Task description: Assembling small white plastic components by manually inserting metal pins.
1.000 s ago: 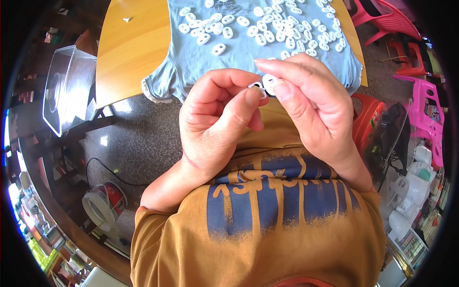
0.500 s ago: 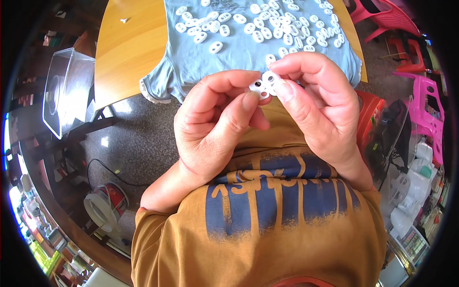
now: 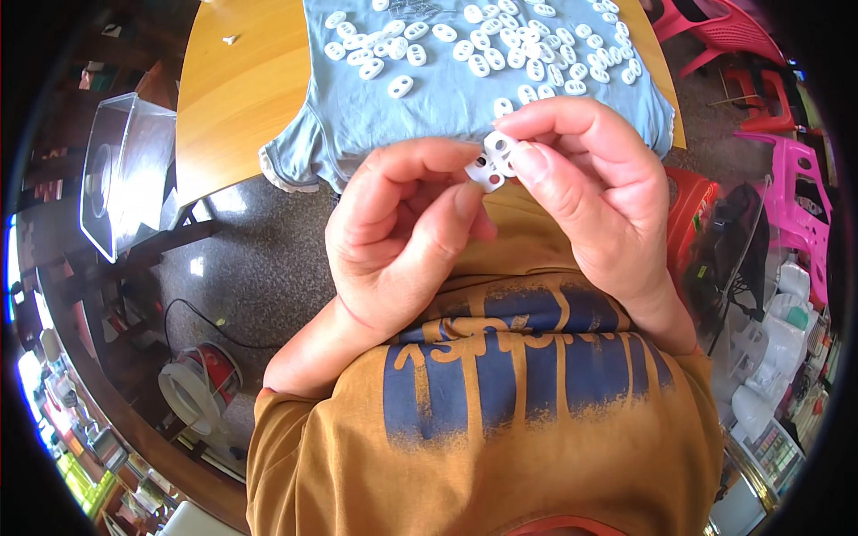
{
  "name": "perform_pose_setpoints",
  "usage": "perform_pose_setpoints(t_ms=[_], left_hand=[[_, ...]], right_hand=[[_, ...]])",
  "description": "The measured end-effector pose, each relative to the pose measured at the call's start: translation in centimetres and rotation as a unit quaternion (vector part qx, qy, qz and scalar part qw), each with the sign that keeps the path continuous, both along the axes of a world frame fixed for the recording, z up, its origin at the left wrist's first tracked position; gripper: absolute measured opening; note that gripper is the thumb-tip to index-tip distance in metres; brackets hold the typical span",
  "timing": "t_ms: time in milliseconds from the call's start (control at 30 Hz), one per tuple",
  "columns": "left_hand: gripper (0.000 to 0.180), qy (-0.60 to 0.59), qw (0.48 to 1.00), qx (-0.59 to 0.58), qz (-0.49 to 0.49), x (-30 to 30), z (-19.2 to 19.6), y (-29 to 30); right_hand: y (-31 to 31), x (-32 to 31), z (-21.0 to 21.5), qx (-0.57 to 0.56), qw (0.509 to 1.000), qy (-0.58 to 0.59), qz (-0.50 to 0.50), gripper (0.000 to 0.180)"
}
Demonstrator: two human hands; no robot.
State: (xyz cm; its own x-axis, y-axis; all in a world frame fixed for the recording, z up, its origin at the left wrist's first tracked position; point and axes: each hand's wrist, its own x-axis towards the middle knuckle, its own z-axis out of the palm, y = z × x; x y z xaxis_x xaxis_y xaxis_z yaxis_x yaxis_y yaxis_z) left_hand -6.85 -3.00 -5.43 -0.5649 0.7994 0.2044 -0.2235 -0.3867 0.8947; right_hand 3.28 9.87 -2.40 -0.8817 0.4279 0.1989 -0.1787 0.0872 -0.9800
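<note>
My left hand (image 3: 407,237) and my right hand (image 3: 594,192) meet in front of my chest, above the table's near edge. Between their fingertips they pinch small white two-hole plastic pieces (image 3: 493,159). Whether these are one piece or two pressed together I cannot tell. Beyond the hands a blue-grey cloth (image 3: 447,98) lies on the wooden table (image 3: 237,98). Several more white two-hole pieces (image 3: 500,45) are scattered over the cloth. My orange shirt with a blue print (image 3: 500,393) fills the lower part of the view.
A clear plastic box (image 3: 125,179) stands left of the table. A red and white roll (image 3: 201,384) and a black cable lie on the dark floor at lower left. Pink plastic chairs (image 3: 786,170) and a red stool (image 3: 693,210) stand at right, with white containers below them.
Both hands have lifted a little toward the table and turned the white pieces between the fingertips. My right thumb now lies across the piece.
</note>
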Motion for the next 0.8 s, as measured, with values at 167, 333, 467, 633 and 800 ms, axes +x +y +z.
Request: perform_pose_setpoints(t_ms=[167,333,467,633,800], left_hand=[[0.029,0.188,0.974,-0.085,0.09,0.2,0.3,0.0],[0.032,0.406,0.9,-0.045,0.15,-0.7,-0.2,0.3],[0.031,0.554,0.8,0.058,0.222,-2.0,-0.7,1.1],[0.028,0.61,0.745,0.12,0.243,-3.1,-1.8,1.5],[0.024,0.652,0.718,0.094,0.226,-3.5,-1.0,1.0]], right_hand=[[0.0,-0.1,-0.1,-0.043,0.999,0.016,-0.003,0.017],[-0.1,0.0,0.4,-0.058,0.998,-0.006,-0.006,0.017],[-0.1,-0.1,0.3,-0.066,0.998,-0.006,-0.006,0.017],[-0.3,-0.2,0.7,-0.136,0.99,-0.021,0.009,0.017],[-0.2,-0.3,0.8,-0.142,0.989,-0.041,0.017,0.016]])
